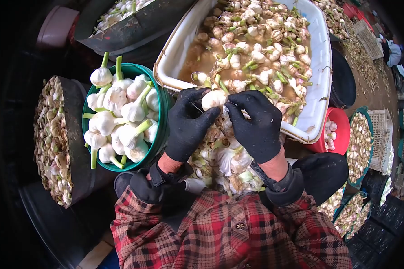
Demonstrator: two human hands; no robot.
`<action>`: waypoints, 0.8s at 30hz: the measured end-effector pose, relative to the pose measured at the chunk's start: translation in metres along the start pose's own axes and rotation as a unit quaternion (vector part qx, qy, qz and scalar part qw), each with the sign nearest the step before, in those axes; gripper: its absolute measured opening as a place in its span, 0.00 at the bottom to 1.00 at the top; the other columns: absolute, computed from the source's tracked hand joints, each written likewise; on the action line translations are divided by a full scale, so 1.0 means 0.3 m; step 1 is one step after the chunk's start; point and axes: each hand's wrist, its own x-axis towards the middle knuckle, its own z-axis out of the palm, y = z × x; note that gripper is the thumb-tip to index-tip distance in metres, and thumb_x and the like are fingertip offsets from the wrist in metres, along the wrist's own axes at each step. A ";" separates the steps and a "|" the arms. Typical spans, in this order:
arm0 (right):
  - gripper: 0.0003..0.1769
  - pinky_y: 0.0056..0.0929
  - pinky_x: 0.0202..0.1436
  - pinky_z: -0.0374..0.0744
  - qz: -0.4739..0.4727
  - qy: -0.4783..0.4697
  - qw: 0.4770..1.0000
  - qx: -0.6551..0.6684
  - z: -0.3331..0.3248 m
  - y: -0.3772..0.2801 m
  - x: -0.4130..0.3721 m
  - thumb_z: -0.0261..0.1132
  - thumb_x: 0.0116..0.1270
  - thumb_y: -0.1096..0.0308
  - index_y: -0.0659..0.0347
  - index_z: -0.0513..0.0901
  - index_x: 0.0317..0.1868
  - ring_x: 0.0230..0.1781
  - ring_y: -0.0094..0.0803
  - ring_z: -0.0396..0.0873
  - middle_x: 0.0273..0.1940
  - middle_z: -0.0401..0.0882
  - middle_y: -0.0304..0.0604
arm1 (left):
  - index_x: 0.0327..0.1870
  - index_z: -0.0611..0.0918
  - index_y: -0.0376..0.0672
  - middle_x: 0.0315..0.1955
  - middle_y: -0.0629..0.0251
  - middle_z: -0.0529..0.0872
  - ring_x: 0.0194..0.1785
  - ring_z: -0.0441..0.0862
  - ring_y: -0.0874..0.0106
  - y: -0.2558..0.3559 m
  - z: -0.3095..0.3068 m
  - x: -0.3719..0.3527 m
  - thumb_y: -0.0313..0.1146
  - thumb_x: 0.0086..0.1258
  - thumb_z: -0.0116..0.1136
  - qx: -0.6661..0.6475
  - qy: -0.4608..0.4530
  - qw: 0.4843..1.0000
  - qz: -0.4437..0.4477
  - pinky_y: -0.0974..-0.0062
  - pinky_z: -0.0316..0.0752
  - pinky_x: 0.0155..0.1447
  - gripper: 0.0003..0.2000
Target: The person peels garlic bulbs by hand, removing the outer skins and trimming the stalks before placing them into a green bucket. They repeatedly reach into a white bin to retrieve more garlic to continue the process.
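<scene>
A pale garlic bulb (214,99) with a short green stem is held in the black-gloved fingers of my left hand (187,125). My right hand (258,127), gloved in black too, has its thumb and forefinger pinched close against the bulb's right side. A small whitish bit shows at those fingertips, too small to name. Below both hands lies a heap of peeled skins and stem scraps (226,163) in my lap. Left of my left hand, a green bucket (160,96) holds clean white garlic bulbs (116,98) with trimmed green stems.
Ahead stands a white tub (319,67) of brownish water with many unpeeled bulbs. A red bucket (343,125) with garlic is at the right. Dark containers of garlic (51,139) flank the left. Farther right are green baskets (366,148) and a pale crate (381,127).
</scene>
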 end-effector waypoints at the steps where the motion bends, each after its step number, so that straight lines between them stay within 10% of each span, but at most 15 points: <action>1: 0.07 0.35 0.35 0.79 0.001 -0.002 1.000 0.000 0.002 -0.002 -0.002 0.69 0.54 0.74 0.59 0.82 0.35 0.32 0.42 0.80 0.34 0.80 0.44 | 0.56 0.75 0.34 0.51 0.63 0.80 0.54 0.78 0.73 -0.004 0.000 -0.002 0.19 0.58 0.65 0.021 0.001 1.000 0.015 0.74 0.72 0.61 0.22; 13: 0.05 0.38 0.29 0.76 -0.050 0.008 0.994 -0.097 0.017 0.015 -0.006 0.65 0.53 0.74 0.58 0.77 0.29 0.26 0.43 0.77 0.27 0.76 0.43 | 0.54 0.76 0.32 0.49 0.63 0.78 0.55 0.77 0.72 -0.034 -0.006 -0.009 0.17 0.55 0.66 0.127 -0.011 0.989 0.074 0.73 0.72 0.60 0.22; 15: 0.04 0.33 0.28 0.77 0.058 -0.017 0.998 0.027 0.011 0.022 -0.005 0.65 0.52 0.75 0.60 0.78 0.27 0.23 0.40 0.79 0.24 0.77 0.44 | 0.54 0.76 0.32 0.49 0.63 0.78 0.56 0.77 0.72 -0.025 -0.025 0.003 0.17 0.56 0.66 0.168 -0.026 0.982 0.084 0.73 0.72 0.61 0.22; 24: 0.06 0.33 0.37 0.80 0.171 -0.019 0.984 -0.052 -0.076 0.180 -0.029 0.62 0.55 0.77 0.62 0.83 0.34 0.31 0.38 0.84 0.29 0.82 0.46 | 0.59 0.75 0.35 0.49 0.64 0.80 0.51 0.78 0.74 0.070 -0.060 0.023 0.30 0.63 0.62 -0.094 -0.171 0.979 -0.061 0.75 0.76 0.53 0.22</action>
